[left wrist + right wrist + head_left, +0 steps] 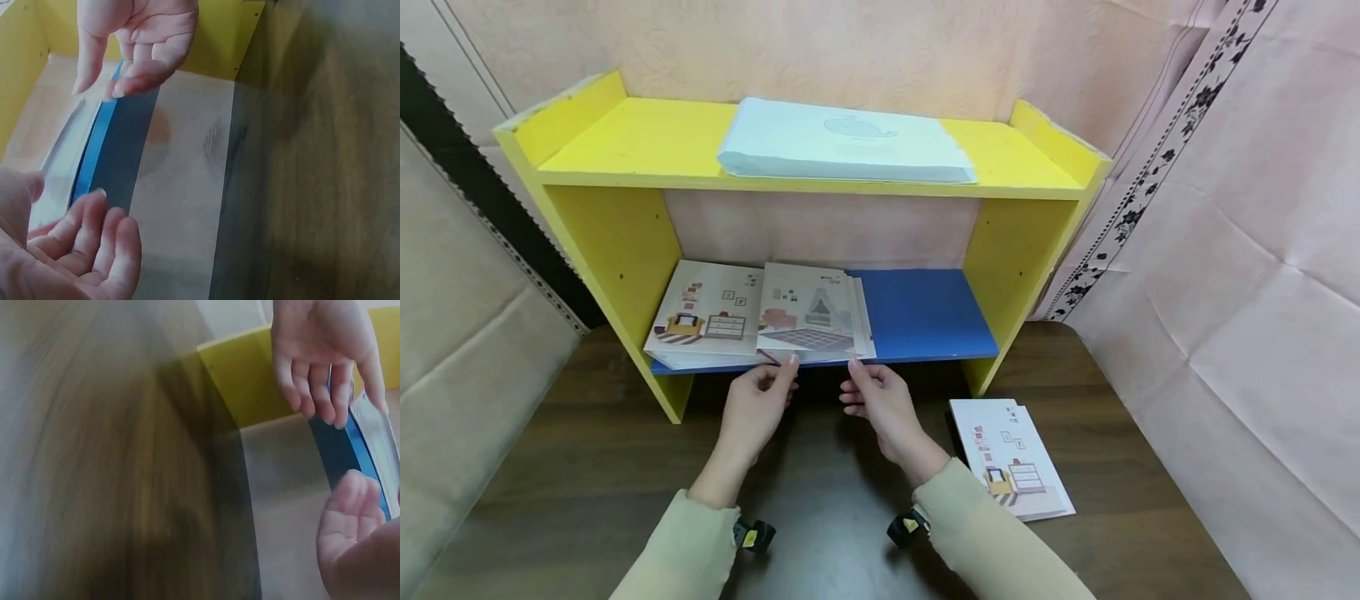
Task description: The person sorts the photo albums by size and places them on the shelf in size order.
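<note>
Two stacks of white booklets with furniture drawings lie on the blue lower shelf (917,312): a left stack (707,308) and a middle stack (808,312) whose booklets are slightly fanned to the right. My left hand (756,408) is at the middle stack's front left corner, its thumb at the booklet edge and its fingers extended below. At the front right corner is my right hand (887,408), thumb tip at the edge, fingers loosely bent. In the left wrist view, the left hand (75,250) and right hand (144,37) face each other across the shelf edge.
A yellow shelf unit (602,217) surrounds the blue shelf. On its top board lies a pale blue packet (850,143). More booklets (1011,458) lie on the dark wooden table (550,483), right of my right forearm. Cloth curtains (1225,333) hang at the sides.
</note>
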### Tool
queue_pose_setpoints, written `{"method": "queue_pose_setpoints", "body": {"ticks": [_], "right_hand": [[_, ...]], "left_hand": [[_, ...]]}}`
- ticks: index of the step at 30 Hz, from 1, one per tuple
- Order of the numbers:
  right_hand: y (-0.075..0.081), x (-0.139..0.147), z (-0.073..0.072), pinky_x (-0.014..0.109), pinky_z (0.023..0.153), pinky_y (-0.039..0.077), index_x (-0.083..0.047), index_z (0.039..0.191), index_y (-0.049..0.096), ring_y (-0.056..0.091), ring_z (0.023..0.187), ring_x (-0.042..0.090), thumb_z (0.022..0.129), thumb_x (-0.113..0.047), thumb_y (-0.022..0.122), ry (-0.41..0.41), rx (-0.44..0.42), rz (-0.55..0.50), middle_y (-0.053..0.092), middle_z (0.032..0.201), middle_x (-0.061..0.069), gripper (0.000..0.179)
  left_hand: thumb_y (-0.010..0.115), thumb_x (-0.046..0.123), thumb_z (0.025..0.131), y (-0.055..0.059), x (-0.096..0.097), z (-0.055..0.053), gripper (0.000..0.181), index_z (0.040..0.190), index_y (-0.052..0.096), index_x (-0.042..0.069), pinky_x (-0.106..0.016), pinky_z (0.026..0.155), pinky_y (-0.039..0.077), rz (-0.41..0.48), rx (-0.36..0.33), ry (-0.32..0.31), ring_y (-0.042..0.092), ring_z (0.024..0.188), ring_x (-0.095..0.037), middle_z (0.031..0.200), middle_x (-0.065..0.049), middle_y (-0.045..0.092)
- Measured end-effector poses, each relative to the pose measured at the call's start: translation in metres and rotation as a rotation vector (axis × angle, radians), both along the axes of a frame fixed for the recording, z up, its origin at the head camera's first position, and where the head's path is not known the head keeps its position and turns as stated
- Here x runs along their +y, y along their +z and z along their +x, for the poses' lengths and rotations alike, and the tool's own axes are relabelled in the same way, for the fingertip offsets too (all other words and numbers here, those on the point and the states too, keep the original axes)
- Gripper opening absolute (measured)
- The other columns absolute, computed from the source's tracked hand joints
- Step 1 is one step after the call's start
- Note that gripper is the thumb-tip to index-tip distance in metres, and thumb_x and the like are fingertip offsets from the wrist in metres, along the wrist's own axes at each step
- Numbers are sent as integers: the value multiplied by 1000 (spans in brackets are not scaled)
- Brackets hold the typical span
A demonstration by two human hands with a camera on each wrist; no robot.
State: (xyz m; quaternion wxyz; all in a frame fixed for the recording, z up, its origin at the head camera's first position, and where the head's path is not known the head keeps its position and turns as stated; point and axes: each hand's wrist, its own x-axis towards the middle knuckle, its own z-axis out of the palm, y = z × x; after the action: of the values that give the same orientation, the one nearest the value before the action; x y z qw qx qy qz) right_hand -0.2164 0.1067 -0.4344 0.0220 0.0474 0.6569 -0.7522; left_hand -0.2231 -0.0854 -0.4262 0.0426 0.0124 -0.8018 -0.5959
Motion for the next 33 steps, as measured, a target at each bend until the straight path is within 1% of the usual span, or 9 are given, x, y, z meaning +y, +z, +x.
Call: {"method": "queue_pose_setpoints", "body": {"ticks": [3, 5, 10, 14, 17, 24, 27, 30, 33], "right_hand": [[-5, 16, 5, 37, 76, 56, -1, 117, 55, 65, 96, 37, 92, -41, 64, 49, 55, 126, 67, 102, 16, 48], [-6, 29, 9, 36, 76, 56, -3, 115, 56, 65, 96, 37, 93, -38, 65, 47, 99, 236, 67, 100, 12, 43], [-8, 58, 17, 32, 76, 55, -10, 111, 61, 65, 86, 20, 91, -36, 67, 8, 220, 489, 66, 97, 3, 33], [-7, 79, 25, 34, 80, 52, -14, 112, 62, 61, 89, 14, 91, -35, 68, -18, 290, 588, 65, 100, -1, 30], [-5, 96, 32, 35, 84, 51, -15, 115, 61, 60, 94, 14, 91, -37, 67, -27, 291, 643, 64, 103, -2, 33], [-4, 133, 44, 38, 87, 51, -16, 127, 54, 57, 104, 17, 90, -47, 65, -25, 210, 776, 60, 115, 2, 50], [-6, 149, 49, 43, 89, 50, -12, 131, 52, 57, 108, 22, 90, -47, 66, -23, 204, 834, 59, 120, 7, 56], [-8, 163, 55, 46, 89, 50, -8, 132, 51, 57, 109, 27, 89, -43, 68, -25, 211, 894, 59, 121, 13, 58], [-11, 174, 61, 49, 89, 49, -5, 132, 51, 57, 109, 30, 89, -42, 69, -34, 206, 952, 59, 122, 16, 59]], "left_hand": [[55, 61, 89, -1, 3, 8, 55, 102, 69, 9, -32, 68, 51, -40, 36, -7, 60, 81, -21, 93, -7, 67], [57, 61, 89, -3, 6, 14, 53, 105, 68, 12, -33, 69, 50, -42, 56, -10, 60, 82, -19, 95, -6, 67], [63, 56, 88, -11, 14, 25, 48, 112, 63, 14, -34, 75, 53, -10, 93, -41, 63, 91, -16, 104, -2, 65], [67, 51, 87, -22, 27, 33, 50, 118, 60, 12, -35, 79, 53, 26, 68, -93, 63, 97, -20, 111, -5, 63], [69, 50, 86, -30, 40, 39, 54, 122, 57, 11, -37, 81, 53, 36, 30, -126, 62, 99, -22, 113, -8, 63], [69, 53, 85, -38, 74, 53, 69, 135, 46, 12, -42, 82, 52, 28, -58, -211, 59, 106, -25, 124, -13, 55], [69, 52, 85, -41, 89, 58, 73, 138, 42, 11, -43, 82, 52, 42, -66, -246, 59, 108, -29, 128, -16, 52], [71, 49, 85, -44, 104, 64, 76, 140, 40, 8, -43, 82, 52, 55, -50, -277, 59, 107, -32, 129, -18, 51], [71, 48, 84, -48, 118, 70, 81, 144, 36, 7, -42, 81, 52, 47, -49, -306, 60, 107, -30, 133, -18, 51]]}}
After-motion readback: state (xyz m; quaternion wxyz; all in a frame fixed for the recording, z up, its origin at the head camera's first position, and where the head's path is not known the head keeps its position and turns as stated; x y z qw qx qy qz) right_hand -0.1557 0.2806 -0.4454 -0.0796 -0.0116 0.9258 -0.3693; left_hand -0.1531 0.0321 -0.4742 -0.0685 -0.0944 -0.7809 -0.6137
